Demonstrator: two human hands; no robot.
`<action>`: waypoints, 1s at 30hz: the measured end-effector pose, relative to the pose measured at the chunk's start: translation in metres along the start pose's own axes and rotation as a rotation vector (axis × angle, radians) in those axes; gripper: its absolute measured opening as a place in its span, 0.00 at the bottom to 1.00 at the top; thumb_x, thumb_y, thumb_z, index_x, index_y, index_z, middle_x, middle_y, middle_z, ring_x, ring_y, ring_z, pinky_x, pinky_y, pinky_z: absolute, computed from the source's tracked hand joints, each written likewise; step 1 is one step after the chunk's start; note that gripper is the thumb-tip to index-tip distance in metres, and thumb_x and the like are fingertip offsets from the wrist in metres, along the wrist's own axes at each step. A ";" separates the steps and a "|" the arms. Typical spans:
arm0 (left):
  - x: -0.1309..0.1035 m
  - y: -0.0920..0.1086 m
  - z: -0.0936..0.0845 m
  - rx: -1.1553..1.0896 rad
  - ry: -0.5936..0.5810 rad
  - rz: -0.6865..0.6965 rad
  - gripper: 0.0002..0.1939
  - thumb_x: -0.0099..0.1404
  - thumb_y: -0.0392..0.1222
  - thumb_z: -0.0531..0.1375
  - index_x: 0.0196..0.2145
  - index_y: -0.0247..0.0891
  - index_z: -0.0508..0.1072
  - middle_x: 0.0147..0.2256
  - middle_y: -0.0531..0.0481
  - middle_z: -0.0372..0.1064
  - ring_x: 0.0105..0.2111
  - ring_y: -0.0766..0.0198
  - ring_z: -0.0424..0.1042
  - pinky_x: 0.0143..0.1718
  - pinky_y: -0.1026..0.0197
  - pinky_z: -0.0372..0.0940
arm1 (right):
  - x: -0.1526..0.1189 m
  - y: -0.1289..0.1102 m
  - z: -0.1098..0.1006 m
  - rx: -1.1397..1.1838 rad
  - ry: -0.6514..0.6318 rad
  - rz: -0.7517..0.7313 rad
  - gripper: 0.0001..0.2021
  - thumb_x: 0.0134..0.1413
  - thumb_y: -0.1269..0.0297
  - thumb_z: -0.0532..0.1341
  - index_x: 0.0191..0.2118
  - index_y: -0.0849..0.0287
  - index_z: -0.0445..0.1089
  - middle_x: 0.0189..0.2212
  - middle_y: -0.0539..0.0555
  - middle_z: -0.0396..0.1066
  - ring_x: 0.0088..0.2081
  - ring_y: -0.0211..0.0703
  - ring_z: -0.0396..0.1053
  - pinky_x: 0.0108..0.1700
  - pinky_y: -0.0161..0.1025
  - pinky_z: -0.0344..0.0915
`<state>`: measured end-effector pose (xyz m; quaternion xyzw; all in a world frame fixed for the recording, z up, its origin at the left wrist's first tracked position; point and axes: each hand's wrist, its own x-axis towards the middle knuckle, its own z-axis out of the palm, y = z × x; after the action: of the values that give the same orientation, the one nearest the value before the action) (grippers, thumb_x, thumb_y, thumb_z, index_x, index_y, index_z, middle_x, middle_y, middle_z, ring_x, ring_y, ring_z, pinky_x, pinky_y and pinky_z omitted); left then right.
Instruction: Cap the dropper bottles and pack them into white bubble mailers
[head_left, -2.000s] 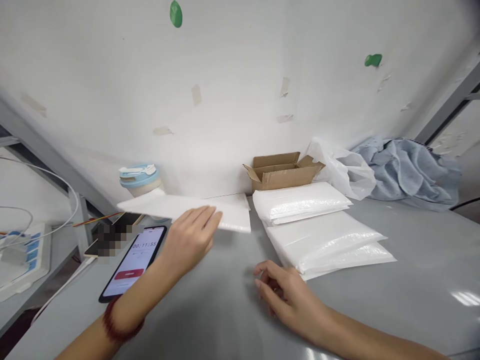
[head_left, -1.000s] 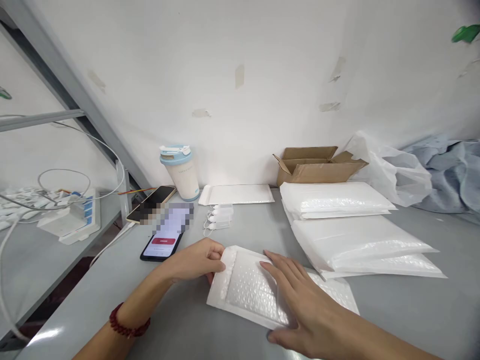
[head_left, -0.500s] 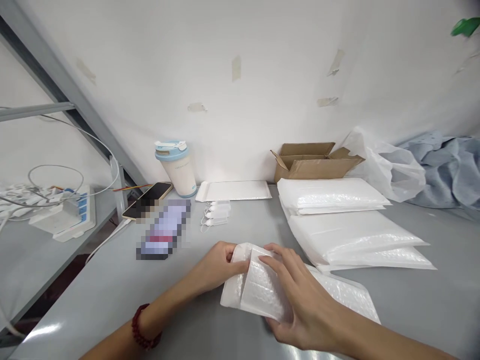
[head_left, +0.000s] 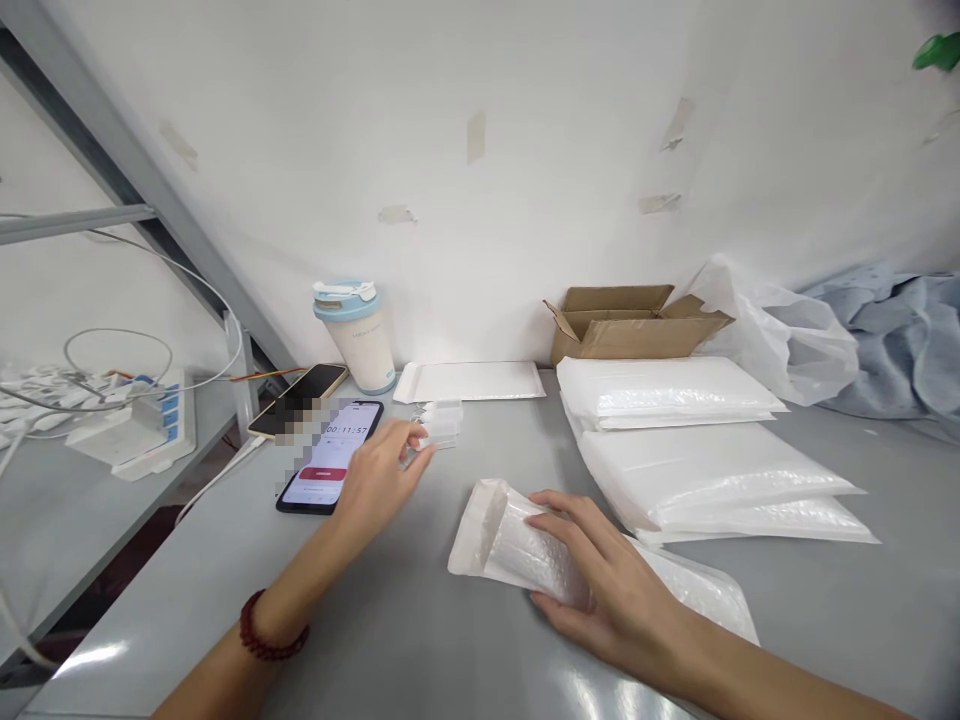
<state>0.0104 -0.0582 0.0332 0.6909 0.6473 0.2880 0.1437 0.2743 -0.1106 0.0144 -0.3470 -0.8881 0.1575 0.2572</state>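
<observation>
My right hand grips a white bubble mailer from its right side, thumb below and fingers above. The mailer's mouth gapes a little toward the left. My left hand is over the small white looped tags, fingertips close together at their loops. Whether anything is between those fingers is too small to tell. Beneath and left of that hand lies a phone with a lit timer screen. Another bubble mailer lies partly under my right forearm.
Stacked bubble mailers lie at the right, before an open cardboard box and a plastic bag. A flat mailer, a cup and a dark phone stand or lie along the back. Cables and a power strip are left.
My left hand has let go of the mailer's opening and moved up and left to the small tags. My right hand still holds the mailer, whose mouth now stands slightly apart.
</observation>
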 end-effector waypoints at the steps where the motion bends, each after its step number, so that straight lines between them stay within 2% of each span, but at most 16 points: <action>1: 0.004 -0.005 -0.002 0.028 0.028 0.035 0.13 0.62 0.47 0.53 0.40 0.37 0.70 0.39 0.44 0.67 0.41 0.53 0.64 0.43 0.54 0.60 | 0.000 0.000 0.001 0.007 0.001 0.004 0.27 0.49 0.73 0.58 0.56 0.55 0.51 0.54 0.62 0.56 0.54 0.52 0.59 0.50 0.49 0.65; 3: 0.010 -0.015 -0.004 0.078 0.040 0.113 0.16 0.61 0.45 0.54 0.45 0.38 0.69 0.45 0.42 0.65 0.49 0.50 0.59 0.49 0.51 0.57 | 0.000 0.001 0.001 0.024 -0.015 0.015 0.27 0.50 0.73 0.58 0.55 0.55 0.51 0.54 0.61 0.56 0.54 0.51 0.59 0.50 0.48 0.65; 5: 0.014 -0.021 -0.003 0.091 0.014 0.140 0.17 0.61 0.44 0.54 0.46 0.38 0.69 0.46 0.43 0.66 0.50 0.49 0.59 0.50 0.50 0.56 | 0.000 0.001 0.001 0.040 -0.033 0.028 0.27 0.50 0.73 0.58 0.55 0.55 0.51 0.54 0.61 0.56 0.53 0.50 0.59 0.50 0.48 0.65; 10: 0.018 -0.025 -0.001 0.052 -0.032 0.086 0.14 0.61 0.45 0.54 0.42 0.37 0.71 0.40 0.43 0.71 0.45 0.51 0.64 0.47 0.51 0.59 | 0.001 0.003 0.001 0.054 -0.040 0.031 0.27 0.49 0.73 0.58 0.56 0.54 0.51 0.54 0.60 0.56 0.53 0.50 0.59 0.51 0.47 0.64; 14: 0.020 -0.021 -0.008 0.001 -0.034 0.010 0.12 0.60 0.46 0.56 0.38 0.38 0.72 0.38 0.45 0.73 0.42 0.53 0.67 0.43 0.55 0.62 | 0.001 0.004 0.000 0.059 -0.033 0.049 0.28 0.49 0.73 0.59 0.55 0.54 0.51 0.54 0.60 0.56 0.54 0.50 0.60 0.51 0.47 0.64; 17: 0.020 -0.017 -0.015 -0.057 -0.052 -0.056 0.13 0.60 0.48 0.56 0.38 0.39 0.73 0.38 0.47 0.74 0.36 0.57 0.70 0.38 0.58 0.63 | 0.002 0.005 0.000 0.075 -0.026 0.078 0.27 0.48 0.72 0.59 0.55 0.54 0.52 0.55 0.60 0.56 0.55 0.50 0.59 0.51 0.47 0.64; 20: 0.019 -0.012 -0.019 -0.114 -0.059 -0.106 0.15 0.59 0.50 0.56 0.37 0.38 0.74 0.37 0.47 0.75 0.34 0.58 0.72 0.36 0.61 0.64 | 0.002 0.005 -0.001 0.083 -0.027 0.102 0.27 0.48 0.71 0.59 0.55 0.54 0.52 0.55 0.59 0.56 0.55 0.50 0.59 0.52 0.47 0.64; 23: 0.019 -0.011 -0.020 -0.128 -0.049 -0.159 0.16 0.57 0.51 0.57 0.35 0.37 0.75 0.28 0.49 0.75 0.29 0.59 0.72 0.32 0.61 0.64 | 0.001 0.005 0.000 0.087 -0.027 0.110 0.27 0.48 0.70 0.59 0.55 0.53 0.53 0.55 0.59 0.57 0.55 0.51 0.59 0.51 0.47 0.64; 26: 0.018 -0.013 -0.018 -0.114 -0.047 -0.177 0.15 0.56 0.52 0.57 0.30 0.37 0.74 0.19 0.53 0.71 0.23 0.60 0.70 0.29 0.61 0.62 | 0.000 0.005 0.000 0.091 -0.036 0.126 0.27 0.48 0.70 0.59 0.55 0.53 0.53 0.55 0.59 0.56 0.55 0.51 0.59 0.52 0.47 0.64; 30: 0.017 -0.014 -0.026 -0.112 -0.012 -0.134 0.15 0.57 0.52 0.56 0.29 0.38 0.73 0.25 0.51 0.72 0.28 0.60 0.71 0.33 0.62 0.61 | 0.001 0.005 0.000 0.090 -0.045 0.145 0.27 0.49 0.70 0.59 0.55 0.54 0.52 0.55 0.59 0.55 0.56 0.50 0.58 0.53 0.48 0.63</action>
<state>-0.0159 -0.0445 0.0492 0.6386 0.6742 0.3093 0.2049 0.2761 -0.1061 0.0123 -0.3949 -0.8582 0.2232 0.2403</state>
